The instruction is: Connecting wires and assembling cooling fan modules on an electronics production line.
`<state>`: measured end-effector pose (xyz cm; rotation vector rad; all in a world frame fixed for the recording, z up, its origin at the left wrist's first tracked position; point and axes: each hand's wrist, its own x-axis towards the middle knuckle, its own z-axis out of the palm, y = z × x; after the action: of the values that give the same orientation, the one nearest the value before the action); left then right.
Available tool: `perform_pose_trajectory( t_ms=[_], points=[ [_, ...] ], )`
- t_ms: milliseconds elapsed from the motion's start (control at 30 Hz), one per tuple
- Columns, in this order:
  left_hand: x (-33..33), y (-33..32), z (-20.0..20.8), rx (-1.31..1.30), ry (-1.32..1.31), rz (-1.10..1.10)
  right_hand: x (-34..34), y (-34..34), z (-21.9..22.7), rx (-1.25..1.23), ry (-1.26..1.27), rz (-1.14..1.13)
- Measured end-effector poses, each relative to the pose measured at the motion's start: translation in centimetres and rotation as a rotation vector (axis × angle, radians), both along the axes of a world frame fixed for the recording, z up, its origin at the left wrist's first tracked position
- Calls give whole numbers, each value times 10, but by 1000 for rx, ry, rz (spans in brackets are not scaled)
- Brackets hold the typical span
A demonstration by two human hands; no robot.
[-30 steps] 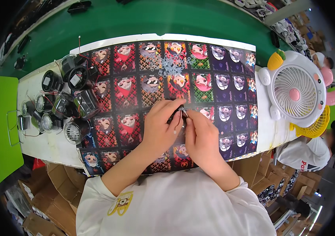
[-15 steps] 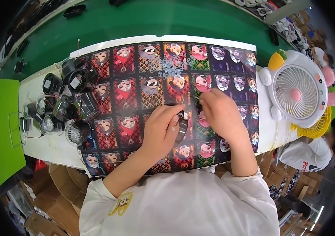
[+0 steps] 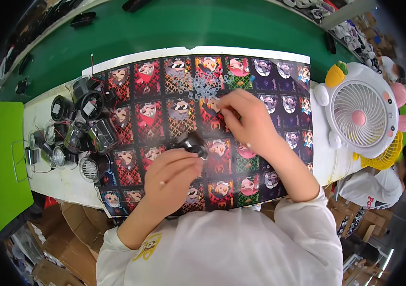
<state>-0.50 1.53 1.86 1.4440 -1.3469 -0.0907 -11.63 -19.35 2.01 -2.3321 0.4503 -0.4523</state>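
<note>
My left hand (image 3: pixel 170 178) is closed round a shiny black, rounded housing (image 3: pixel 193 144), held low over the middle of the dark printed sheet (image 3: pixel 162 126). Its lower part is hidden by my fingers. Farther off and to the right, my right hand (image 3: pixel 248 117) has its thumb and fingertips drawn together over the sheet. What they pinch, if anything, is too small to make out. Just beyond those fingertips lies a loose scatter of small clear plastic rings (image 3: pixel 206 86).
Black cylindrical housings (image 3: pixel 103 136) with thin wires are heaped on the left, some with silvery faces. A white fan with pink ears (image 3: pixel 359 117) and a yellow basket (image 3: pixel 383 153) stand right. Behind runs a green belt (image 3: pixel 188 26) carrying black pieces. Another person (image 3: pixel 372 186) is at right.
My left hand has drawn back toward me and left with the black housing, which now tilts differently. My right hand has moved away and left, up to the clear rings. Black pieces on the belt shifted left.
</note>
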Motion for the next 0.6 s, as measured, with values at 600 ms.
perform_pose_trajectory(
  t_ms=[600],
  points=[
    [5,-24,29,149,151,-178,0,18,53,-46,-238,191]
  ],
)
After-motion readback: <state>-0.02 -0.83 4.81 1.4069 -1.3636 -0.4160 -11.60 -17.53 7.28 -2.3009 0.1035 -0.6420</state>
